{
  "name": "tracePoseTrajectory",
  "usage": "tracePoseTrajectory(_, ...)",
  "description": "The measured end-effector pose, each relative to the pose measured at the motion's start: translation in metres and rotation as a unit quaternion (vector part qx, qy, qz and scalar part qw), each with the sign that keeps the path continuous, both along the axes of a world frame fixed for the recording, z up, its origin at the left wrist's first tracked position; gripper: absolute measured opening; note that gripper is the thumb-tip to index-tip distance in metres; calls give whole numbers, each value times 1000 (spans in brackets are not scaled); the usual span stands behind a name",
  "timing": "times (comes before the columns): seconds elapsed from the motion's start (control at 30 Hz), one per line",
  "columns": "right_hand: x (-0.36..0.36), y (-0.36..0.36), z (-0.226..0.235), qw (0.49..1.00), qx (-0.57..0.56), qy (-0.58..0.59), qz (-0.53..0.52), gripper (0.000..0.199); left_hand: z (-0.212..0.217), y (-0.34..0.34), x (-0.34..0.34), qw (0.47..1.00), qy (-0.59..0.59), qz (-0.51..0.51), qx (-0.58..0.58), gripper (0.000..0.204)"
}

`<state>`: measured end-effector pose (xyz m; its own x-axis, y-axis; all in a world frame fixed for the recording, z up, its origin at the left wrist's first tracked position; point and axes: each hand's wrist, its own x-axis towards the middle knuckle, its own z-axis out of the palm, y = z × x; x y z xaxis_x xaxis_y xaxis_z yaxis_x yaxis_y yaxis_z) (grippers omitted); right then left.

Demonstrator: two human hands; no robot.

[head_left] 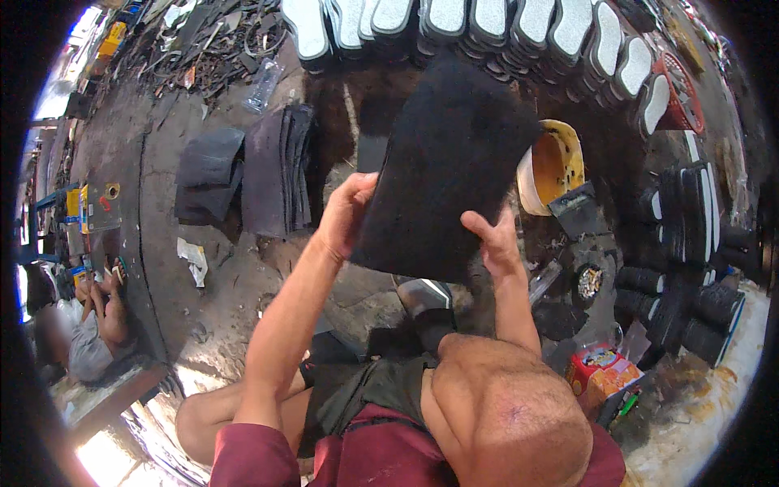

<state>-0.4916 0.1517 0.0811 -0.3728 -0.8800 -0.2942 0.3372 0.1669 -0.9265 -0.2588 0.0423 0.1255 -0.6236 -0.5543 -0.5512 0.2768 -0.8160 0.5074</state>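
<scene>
A large black sheet [446,154], perhaps rubber or foam, is raised in front of me above my legs. Its left edge is gripped by my left hand [350,213], fingers curled around it and partly hidden. At the lower right edge, my right hand [497,242] has its thumb laid on top, while its other fingers are largely behind the sheet. To the left, a stack of similar dark sheets [277,170] lies on the ground beside some more dark sheets [209,174].
Stacks of shoe soles with pale tops [487,24] line the far side. A yellow-stained tub [529,178] stands right of the sheet. Dark scraps [219,49] cover the far left. Other sole stacks [690,215] rise at right. Another person [89,341] sits at left.
</scene>
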Motion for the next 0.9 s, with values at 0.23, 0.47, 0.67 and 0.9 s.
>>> tracePoseTrajectory(0.23, -15, -38, 60, 999, 23, -13, 35, 68, 30, 30, -9, 953, -162, 18, -253, 71)
tracePoseTrajectory(0.47, -20, -43, 52, 997, 34, -25, 66, 60, 4, 48, -6, 994, -7, 108, -6, 43)
tracePoseTrajectory(0.67, -23, -57, 28, 991, 71, 28, 106, 61, 7, 60, -1, 977, -127, 49, -166, 67)
tracePoseTrajectory(0.9, -3, -53, 9, 995, 31, -1, 99, 83, -5, 42, 104, 910, -239, 313, -130, 84)
